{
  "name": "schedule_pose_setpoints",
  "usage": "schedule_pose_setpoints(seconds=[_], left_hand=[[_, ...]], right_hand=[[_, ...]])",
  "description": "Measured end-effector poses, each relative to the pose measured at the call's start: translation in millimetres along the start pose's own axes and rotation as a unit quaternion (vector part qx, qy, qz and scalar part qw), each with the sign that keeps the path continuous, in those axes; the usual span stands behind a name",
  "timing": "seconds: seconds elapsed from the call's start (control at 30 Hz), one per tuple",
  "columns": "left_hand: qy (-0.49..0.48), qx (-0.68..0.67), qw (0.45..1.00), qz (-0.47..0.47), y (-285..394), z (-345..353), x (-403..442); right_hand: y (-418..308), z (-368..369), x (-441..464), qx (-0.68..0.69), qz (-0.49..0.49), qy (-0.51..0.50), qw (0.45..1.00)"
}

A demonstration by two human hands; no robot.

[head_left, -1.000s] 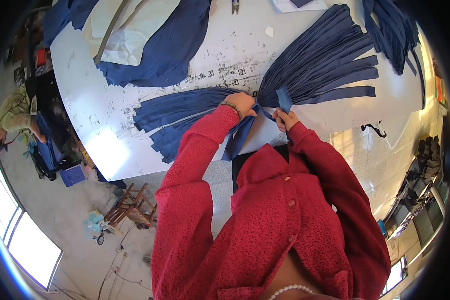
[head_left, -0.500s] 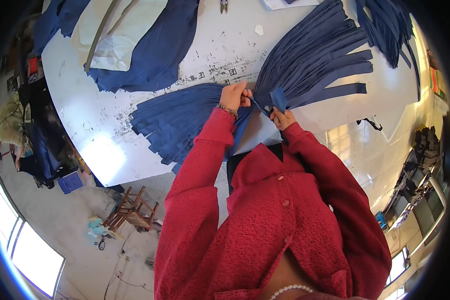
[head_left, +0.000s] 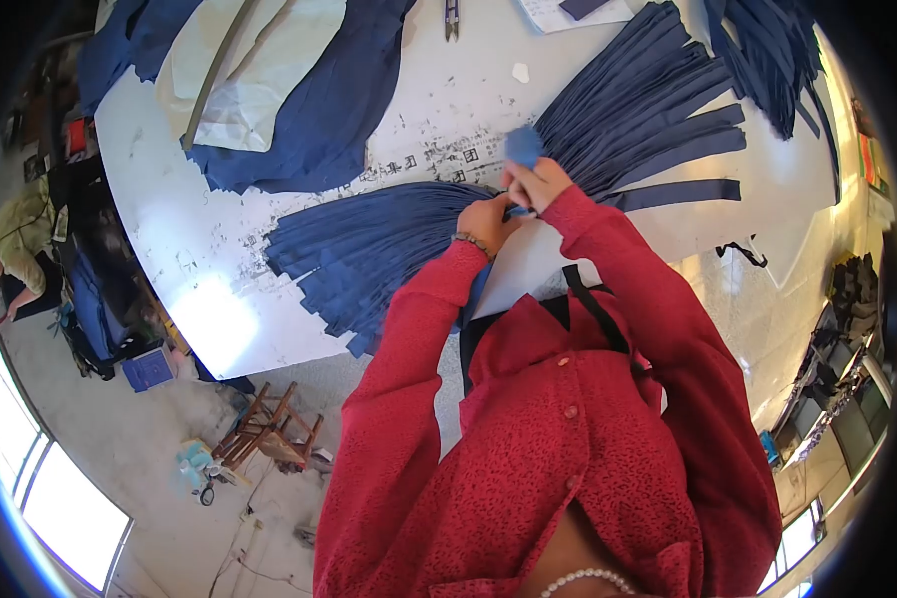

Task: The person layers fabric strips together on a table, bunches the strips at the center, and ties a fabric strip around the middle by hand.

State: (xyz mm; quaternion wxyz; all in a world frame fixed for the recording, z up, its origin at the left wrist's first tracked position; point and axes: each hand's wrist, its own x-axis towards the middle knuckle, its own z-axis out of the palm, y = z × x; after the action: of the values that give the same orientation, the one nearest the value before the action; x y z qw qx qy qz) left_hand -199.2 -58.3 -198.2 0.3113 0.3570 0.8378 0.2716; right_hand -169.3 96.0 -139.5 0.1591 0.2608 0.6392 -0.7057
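A long bundle of navy fabric strips [head_left: 369,244] lies across the white table, gathered at its narrow middle, with more strips [head_left: 658,115] fanning out to the upper right. At the gathered middle, my left hand [head_left: 486,223] is closed on the bundle. My right hand [head_left: 538,185] is right beside it, fingers pinched on a blue cloth strip [head_left: 523,147] whose loose end sticks up above the fingers. The exact contact between the fingertips and the strip around the bundle is partly hidden.
Navy cloth [head_left: 344,140] with pale paper pattern pieces [head_left: 244,110] lies at the upper left of the table [head_left: 159,199]. Small snips [head_left: 452,20], paper [head_left: 578,12] and more strips [head_left: 767,70] are at the top. Another person [head_left: 22,234] is at far left, near a wooden stool [head_left: 269,424].
My right hand has moved up and over from the table's near edge to the gathered middle, carrying the strip. My left hand has shifted slightly down and right.
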Motion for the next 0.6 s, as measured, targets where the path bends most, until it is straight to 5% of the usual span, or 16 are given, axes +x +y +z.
schedule_pose_setpoints(seconds=[0.07, 0.13, 0.17, 0.2, 0.27, 0.33, 0.47, 0.6], left_hand=[[-0.017, 0.061, 0.995, -0.079, -11, 18, 9], [0.102, -0.035, 0.989, -0.101, -27, 27, 14], [0.113, -0.194, 0.963, -0.146, -27, 23, 14], [0.117, -0.194, 0.963, -0.147, -25, 18, 14], [0.106, -0.414, 0.871, -0.241, -17, 10, 11], [0.119, -0.442, 0.858, -0.234, -5, 5, 8], [0.103, -0.487, 0.845, -0.195, -4, -3, 8], [0.042, -0.435, 0.873, -0.217, -20, -7, 8]], right_hand=[[-17, 20, 13, -0.217, -0.056, -0.078, 0.971], [-3, 26, 24, 0.005, -0.119, -0.034, 0.992], [0, 23, 22, 0.004, -0.12, -0.037, 0.992], [6, 13, 15, 0.014, -0.109, 0.048, 0.993], [22, 5, 4, 0.023, -0.095, 0.132, 0.986], [59, 11, -3, 0.048, -0.001, 0.105, 0.993], [93, 32, 7, 0.063, -0.01, 0.079, 0.995], [92, 23, 12, 0.227, 0.069, 0.125, 0.963]])
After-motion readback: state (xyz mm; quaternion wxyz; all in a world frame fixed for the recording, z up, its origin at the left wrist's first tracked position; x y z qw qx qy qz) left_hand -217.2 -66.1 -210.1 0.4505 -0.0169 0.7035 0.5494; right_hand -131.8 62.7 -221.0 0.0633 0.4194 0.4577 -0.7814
